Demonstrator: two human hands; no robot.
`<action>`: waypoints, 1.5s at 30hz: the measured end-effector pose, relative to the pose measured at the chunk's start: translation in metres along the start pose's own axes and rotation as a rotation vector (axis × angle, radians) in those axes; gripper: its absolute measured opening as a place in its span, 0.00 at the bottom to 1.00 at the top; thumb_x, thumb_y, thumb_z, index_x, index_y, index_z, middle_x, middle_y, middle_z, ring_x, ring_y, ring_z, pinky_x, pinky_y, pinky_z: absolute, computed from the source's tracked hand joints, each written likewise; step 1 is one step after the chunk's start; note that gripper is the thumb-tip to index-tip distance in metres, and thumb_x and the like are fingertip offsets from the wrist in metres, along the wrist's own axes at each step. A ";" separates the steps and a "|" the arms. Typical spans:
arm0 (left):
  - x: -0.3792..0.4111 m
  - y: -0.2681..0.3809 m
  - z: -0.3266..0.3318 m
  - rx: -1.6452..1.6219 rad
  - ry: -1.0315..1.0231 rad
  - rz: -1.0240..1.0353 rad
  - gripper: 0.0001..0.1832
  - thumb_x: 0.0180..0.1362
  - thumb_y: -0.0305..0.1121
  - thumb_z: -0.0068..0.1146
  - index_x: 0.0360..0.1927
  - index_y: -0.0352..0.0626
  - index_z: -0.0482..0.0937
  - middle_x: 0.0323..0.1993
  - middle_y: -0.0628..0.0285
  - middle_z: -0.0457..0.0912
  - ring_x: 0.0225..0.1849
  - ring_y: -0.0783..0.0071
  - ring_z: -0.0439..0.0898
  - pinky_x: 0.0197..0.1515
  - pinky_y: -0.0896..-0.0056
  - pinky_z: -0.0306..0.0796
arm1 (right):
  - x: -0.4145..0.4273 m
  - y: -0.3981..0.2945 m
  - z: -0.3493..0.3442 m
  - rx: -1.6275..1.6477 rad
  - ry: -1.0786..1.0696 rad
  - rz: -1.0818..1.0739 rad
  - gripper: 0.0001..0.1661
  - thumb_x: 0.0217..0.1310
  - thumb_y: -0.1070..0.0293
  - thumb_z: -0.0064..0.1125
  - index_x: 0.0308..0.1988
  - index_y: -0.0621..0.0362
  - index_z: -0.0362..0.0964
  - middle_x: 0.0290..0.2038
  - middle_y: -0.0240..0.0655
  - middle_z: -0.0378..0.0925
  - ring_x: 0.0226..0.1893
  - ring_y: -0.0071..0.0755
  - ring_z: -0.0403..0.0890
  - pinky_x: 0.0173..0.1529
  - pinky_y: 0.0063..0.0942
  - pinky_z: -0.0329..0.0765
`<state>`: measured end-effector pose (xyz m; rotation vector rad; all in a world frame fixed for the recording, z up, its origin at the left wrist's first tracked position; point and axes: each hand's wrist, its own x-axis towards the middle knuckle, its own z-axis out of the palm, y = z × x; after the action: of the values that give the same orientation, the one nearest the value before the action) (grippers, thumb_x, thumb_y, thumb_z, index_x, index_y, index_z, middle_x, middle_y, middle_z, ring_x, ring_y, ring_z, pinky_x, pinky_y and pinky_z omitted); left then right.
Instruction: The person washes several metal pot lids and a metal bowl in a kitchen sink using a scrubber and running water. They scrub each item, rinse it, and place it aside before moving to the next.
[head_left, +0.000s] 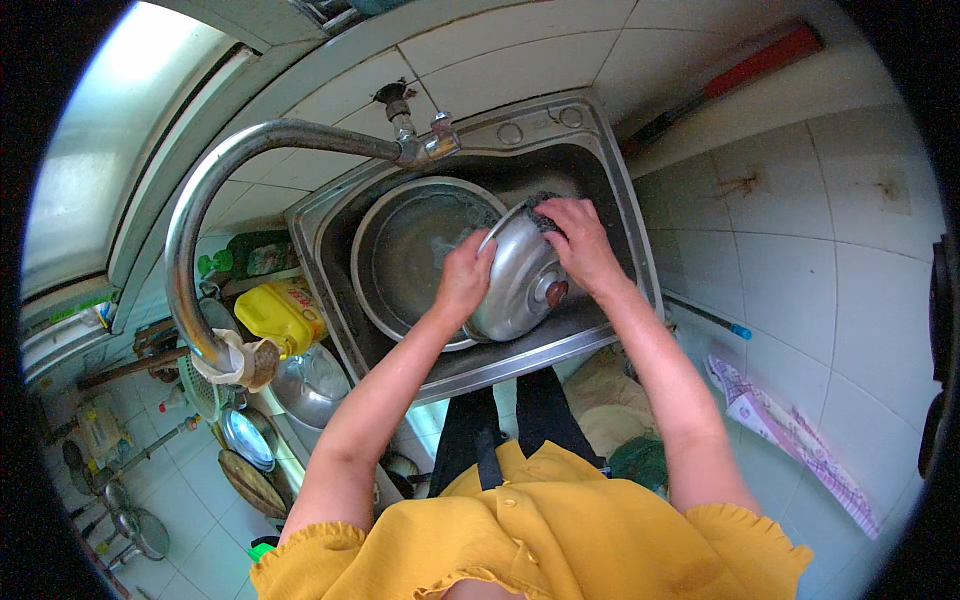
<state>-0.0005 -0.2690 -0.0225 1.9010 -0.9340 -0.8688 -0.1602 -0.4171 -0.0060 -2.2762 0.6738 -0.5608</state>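
Observation:
My left hand (463, 274) grips the near-left rim of a metal pot lid (514, 281), which is tilted on edge over the right side of a round metal basin (365, 292). The lid's brown knob (556, 293) faces right. In my right hand (581, 244) is a dark scouring pad (541, 214), pressed against the lid's upper rim. Cloudy water with some suds (442, 244) shows inside the basin. Both basin and lid are in a stainless steel sink (600, 161). The lid covers the basin's right part.
A curved faucet (180, 225) arches over the sink's left side, its outlet wrapped in cloth (251, 360). Left of the sink stand a yellow plastic jug (281, 315) and a shiny metal bowl (311, 386). A tiled wall (787, 277) rises on the right.

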 end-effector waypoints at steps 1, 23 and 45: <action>0.000 0.000 0.002 0.017 -0.001 0.014 0.14 0.66 0.37 0.48 0.46 0.38 0.77 0.33 0.39 0.79 0.37 0.40 0.80 0.38 0.54 0.72 | 0.003 0.007 -0.003 0.006 -0.046 -0.011 0.21 0.51 0.77 0.60 0.48 0.58 0.74 0.49 0.42 0.75 0.52 0.49 0.71 0.58 0.39 0.69; -0.002 0.007 0.000 0.078 -0.008 0.068 0.13 0.66 0.36 0.48 0.45 0.38 0.76 0.34 0.38 0.79 0.39 0.36 0.78 0.38 0.50 0.72 | 0.028 0.037 -0.004 0.165 0.043 0.219 0.11 0.55 0.79 0.57 0.41 0.63 0.73 0.40 0.44 0.77 0.45 0.49 0.78 0.50 0.32 0.73; -0.006 0.010 -0.002 0.005 -0.041 0.035 0.14 0.67 0.37 0.48 0.46 0.37 0.77 0.32 0.39 0.79 0.35 0.40 0.79 0.36 0.55 0.72 | 0.018 0.043 0.029 0.149 0.161 0.512 0.07 0.45 0.73 0.64 0.27 0.60 0.73 0.26 0.44 0.78 0.31 0.47 0.80 0.38 0.37 0.75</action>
<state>-0.0049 -0.2669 -0.0114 1.8719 -0.9922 -0.8877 -0.1435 -0.4412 -0.0525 -1.8334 1.2032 -0.5225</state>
